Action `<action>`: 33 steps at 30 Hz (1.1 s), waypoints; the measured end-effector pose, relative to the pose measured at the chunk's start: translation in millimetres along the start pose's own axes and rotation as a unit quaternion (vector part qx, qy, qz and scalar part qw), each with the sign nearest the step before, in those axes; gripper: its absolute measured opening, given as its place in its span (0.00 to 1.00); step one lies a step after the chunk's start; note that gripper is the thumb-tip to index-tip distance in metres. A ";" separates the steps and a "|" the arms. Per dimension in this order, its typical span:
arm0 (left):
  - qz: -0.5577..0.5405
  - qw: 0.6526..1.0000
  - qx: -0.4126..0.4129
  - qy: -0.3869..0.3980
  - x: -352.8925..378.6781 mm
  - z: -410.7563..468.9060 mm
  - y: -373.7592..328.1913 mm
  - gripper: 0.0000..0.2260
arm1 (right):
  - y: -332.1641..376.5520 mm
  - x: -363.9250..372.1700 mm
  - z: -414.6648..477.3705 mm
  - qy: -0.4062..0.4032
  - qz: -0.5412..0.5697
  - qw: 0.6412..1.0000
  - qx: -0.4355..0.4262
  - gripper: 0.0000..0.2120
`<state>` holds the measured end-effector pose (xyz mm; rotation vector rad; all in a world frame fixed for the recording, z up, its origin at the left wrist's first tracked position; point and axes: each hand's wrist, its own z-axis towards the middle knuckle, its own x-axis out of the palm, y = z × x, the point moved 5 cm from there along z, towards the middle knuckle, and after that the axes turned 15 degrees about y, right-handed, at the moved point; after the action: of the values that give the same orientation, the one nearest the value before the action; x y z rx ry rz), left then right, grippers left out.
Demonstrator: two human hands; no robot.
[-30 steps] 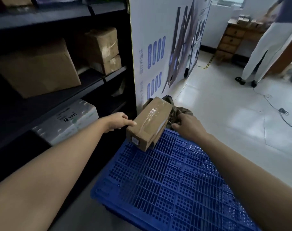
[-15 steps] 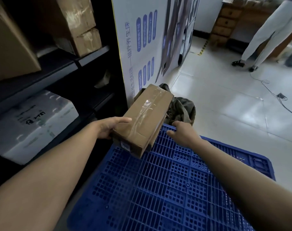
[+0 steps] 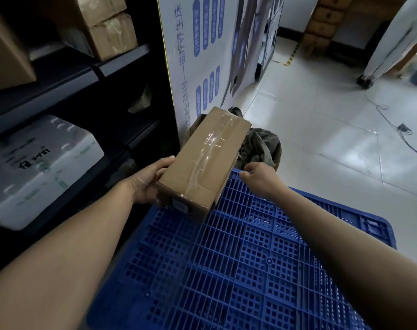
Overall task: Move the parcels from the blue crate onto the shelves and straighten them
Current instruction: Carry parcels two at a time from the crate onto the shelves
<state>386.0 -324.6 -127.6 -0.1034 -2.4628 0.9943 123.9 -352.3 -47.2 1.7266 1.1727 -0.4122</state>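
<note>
My left hand grips the near left end of a long brown taped cardboard parcel, holding it tilted above the far left corner of the blue crate, whose ribbed blue surface fills the lower middle of the view. My right hand rests on the crate's far edge with fingers curled over it, just right of the parcel. The dark metal shelves stand on the left, holding brown boxes above and a white foam box lower down.
A white printed board leans at the shelf's end. An olive cloth bundle lies on the floor behind the crate. Cables run over the pale tiles at right. A person's legs and wooden drawers are at the far right.
My left hand has taken a fuller grip under the parcel and drawn it nearer and lower. My right hand has let go and moved to the crate's far edge. The view tilted down.
</note>
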 end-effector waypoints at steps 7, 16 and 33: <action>0.037 0.999 -0.033 0.002 35.0 -9.2 -6.1 0.41 | 14.2 12.9 -10.6 0.065 0.129 0.989 0.001 0.20; 0.489 0.841 -0.034 -0.230 94.5 -18.7 -49.6 0.59 | 19.2 23.2 -20.4 0.130 0.197 0.972 0.003 0.27; 0.199 0.968 -0.068 -0.135 46.4 -58.6 -40.8 0.50 | 21.0 22.0 -30.5 0.133 0.184 0.974 -0.019 0.21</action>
<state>376.2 -306.0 -45.0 -0.5613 -2.8274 1.0555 145.3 -316.2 -37.4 1.9569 1.0035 0.0682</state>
